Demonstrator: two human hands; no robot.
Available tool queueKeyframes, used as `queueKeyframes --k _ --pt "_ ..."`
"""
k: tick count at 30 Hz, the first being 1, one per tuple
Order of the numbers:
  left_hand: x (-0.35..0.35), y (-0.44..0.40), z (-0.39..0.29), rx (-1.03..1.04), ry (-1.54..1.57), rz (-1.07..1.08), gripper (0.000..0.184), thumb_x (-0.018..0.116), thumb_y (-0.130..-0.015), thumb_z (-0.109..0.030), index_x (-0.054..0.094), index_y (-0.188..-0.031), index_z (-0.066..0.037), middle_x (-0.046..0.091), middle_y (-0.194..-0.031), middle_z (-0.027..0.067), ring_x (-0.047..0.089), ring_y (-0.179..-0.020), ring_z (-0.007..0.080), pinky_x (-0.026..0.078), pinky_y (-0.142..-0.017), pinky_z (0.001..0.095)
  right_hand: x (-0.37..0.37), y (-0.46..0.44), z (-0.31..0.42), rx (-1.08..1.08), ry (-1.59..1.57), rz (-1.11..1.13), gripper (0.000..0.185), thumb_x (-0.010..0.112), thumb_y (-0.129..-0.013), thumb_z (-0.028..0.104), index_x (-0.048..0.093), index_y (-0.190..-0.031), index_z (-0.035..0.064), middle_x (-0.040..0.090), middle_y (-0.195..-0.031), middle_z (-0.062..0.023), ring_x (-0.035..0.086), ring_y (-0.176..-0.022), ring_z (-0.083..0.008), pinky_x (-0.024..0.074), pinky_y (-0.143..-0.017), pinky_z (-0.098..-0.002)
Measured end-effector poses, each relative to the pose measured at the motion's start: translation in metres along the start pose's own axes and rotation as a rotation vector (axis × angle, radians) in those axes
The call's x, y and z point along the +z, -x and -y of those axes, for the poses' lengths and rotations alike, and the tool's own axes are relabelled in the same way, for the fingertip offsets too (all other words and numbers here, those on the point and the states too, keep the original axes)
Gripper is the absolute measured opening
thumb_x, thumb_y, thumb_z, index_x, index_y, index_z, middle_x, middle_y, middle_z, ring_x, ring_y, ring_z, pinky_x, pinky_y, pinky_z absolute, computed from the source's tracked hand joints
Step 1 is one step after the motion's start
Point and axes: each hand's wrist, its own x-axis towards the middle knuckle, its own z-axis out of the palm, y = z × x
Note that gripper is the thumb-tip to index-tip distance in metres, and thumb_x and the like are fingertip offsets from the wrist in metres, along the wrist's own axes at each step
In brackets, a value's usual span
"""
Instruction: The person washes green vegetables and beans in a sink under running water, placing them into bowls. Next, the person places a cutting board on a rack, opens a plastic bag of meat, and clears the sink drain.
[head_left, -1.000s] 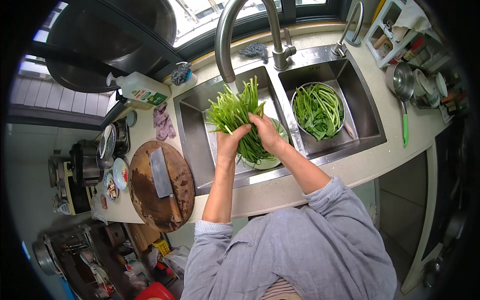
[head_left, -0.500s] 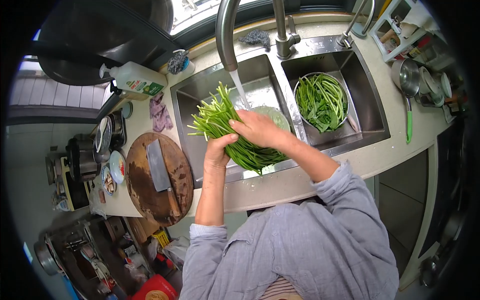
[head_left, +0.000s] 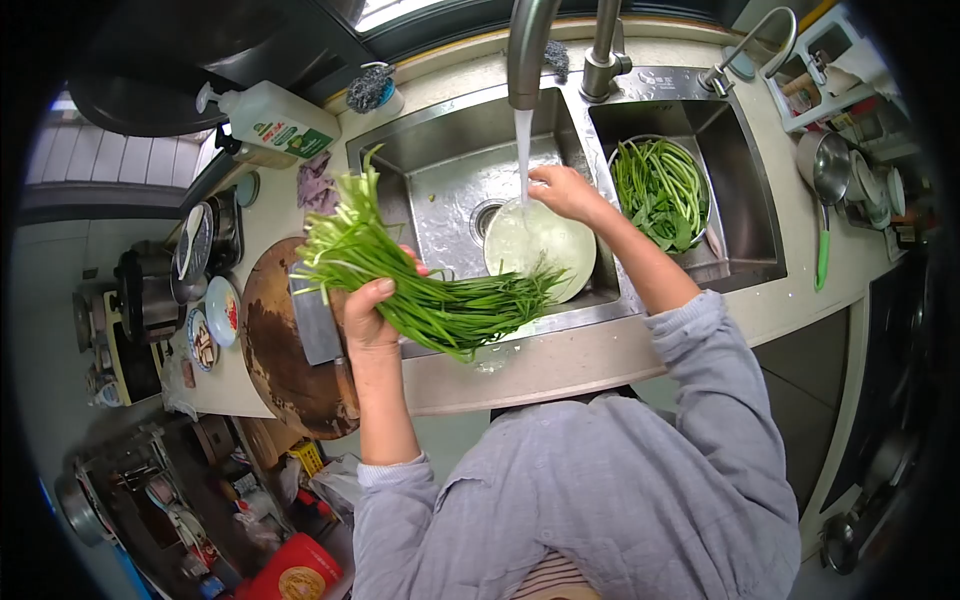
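Left of centre, the left hand [head_left: 368,316] clasps greens [head_left: 445,308], apparently keeping them bunched. The half-open right hand [head_left: 566,193] looks empty.

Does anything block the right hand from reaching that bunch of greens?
Nothing solid visible does. The right hand is above the bowl, running water falls by its fingertips, and the left hand holds the greens.

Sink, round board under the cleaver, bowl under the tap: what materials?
Sink: likely stainless steel, satin; grey, soft reflections.
Round board: looks like wood, worn; brown with dark patches.
Bowl: plastic or glazed ceramic, can't tell; pale green, smooth-looking, water on it.
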Motion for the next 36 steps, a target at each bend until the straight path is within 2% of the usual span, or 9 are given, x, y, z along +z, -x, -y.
queueKeyframes --k 3,7,12,18,21,24,27,32,36 --pt "0.009 0.011 -0.027 0.098 0.046 -0.018 0.048 0.063 -0.06 -0.008 0.051 -0.105 0.005 0.056 -0.094 0.0157 0.059 -0.082 0.029 0.051 -0.075 0.0384 0.045 0.0 -0.044 0.193 0.335 -0.051 0.033 0.041 -0.082 0.01 0.052 -0.11 -0.0043 0.057 -0.104 -0.0246 0.055 -0.097 -0.04 0.0442 -0.086 -0.044" --pt "0.001 0.028 -0.053 0.173 0.041 0.007 0.06 0.062 -0.063 -0.004 0.044 -0.119 -0.007 0.053 -0.1 0.0126 0.052 -0.088 0.0264 0.045 -0.083 0.038 0.064 0.001 -0.068 0.382 0.475 0.089 0.035 0.047 -0.078 0.008 0.052 -0.113 0.0047 0.057 -0.106 -0.0215 0.057 -0.094 -0.0382 0.046 -0.081 -0.0458" --pt "-0.019 0.039 -0.062 0.272 0.013 -0.074 0.053 0.061 -0.063 -0.007 0.046 -0.114 0.0 0.054 -0.099 0.0158 0.056 -0.087 0.0289 0.048 -0.081 0.0382 0.042 0.001 -0.031 0.402 0.387 0.072 0.031 0.05 -0.072 0.004 0.064 -0.099 0.011 0.063 -0.095 -0.0158 0.059 -0.093 -0.0336 0.0475 -0.078 -0.0437" --pt "-0.027 0.038 -0.054 0.151 0.044 -0.099 0.044 0.06 -0.064 -0.008 0.048 -0.104 0.008 0.055 -0.094 0.0164 0.058 -0.087 0.0269 0.051 -0.079 0.0385 0.027 0.019 0.013 0.078 0.629 -0.098 0.022 0.053 -0.072 0.003 0.06 -0.092 0.0059 0.058 -0.085 -0.0193 0.062 -0.077 -0.0358 0.0512 -0.065 -0.043" --pt "-0.022 0.034 -0.05 0.147 0.089 -0.067 0.043 0.059 -0.066 -0.007 0.048 -0.106 0.007 0.057 -0.094 0.0188 0.058 -0.087 0.0274 0.051 -0.078 0.0392 0.033 0.035 0.041 -0.101 0.757 -0.088 0.022 0.054 -0.075 0.007 0.055 -0.097 0.0018 0.055 -0.092 -0.0152 0.061 -0.066 -0.0271 0.0521 -0.059 -0.035" --pt "-0.025 0.031 -0.051 0.122 0.098 -0.046 0.042 0.058 -0.067 -0.007 0.049 -0.106 0.006 0.058 -0.092 0.0192 0.059 -0.086 0.027 0.051 -0.077 0.0392 0.031 0.052 0.067 -0.407 1.134 -0.156 0.024 0.054 -0.076 0.01 0.058 -0.097 -0.0011 0.054 -0.091 -0.0106 0.059 -0.078 -0.0174 0.0493 -0.056 -0.0257" --pt "-0.022 0.028 -0.057 0.147 0.068 0.008 0.041 0.059 -0.067 -0.007 0.05 -0.105 0.006 0.058 -0.092 0.0191 0.059 -0.086 0.0275 0.051 -0.077 0.0382 0.017 0.06 0.074 -0.627 1.095 -0.361 0.039 0.055 -0.075 0.012 0.05 -0.113 0.0028 0.053 -0.095 -0.0091 0.057 -0.06 -0.016 0.0486 -0.051 -0.0243" --pt "-0.01 0.022 -0.063 0.192 0.075 0.03 0.039 0.058 -0.068 -0.004 0.051 -0.105 0.007 0.058 -0.095 0.0164 0.059 -0.088 0.0281 0.05 -0.079 0.0394 -0.012 0.085 0.091 -0.697 1.125 -0.331 0.051 0.053 -0.077 0.011 0.044 -0.126 0.0182 0.052 -0.104 -0.0169 0.054 -0.055 -0.017 0.0485 -0.046 -0.0252" --pt "0.007 0.016 -0.066 0.184 0.065 0.054 0.04 0.058 -0.068 -0.003 0.052 -0.106 0.007 0.058 -0.096 0.0152 0.059 -0.09 0.0288 0.049 -0.082 0.0393 -0.014 0.089 0.085 -0.5 1.102 -0.474 0.052 0.051 -0.079 0.011 0.04 -0.128 0.0223 0.055 -0.1 -0.0218 0.061 -0.056 -0.0238 0.0483 -0.045 -0.0302"
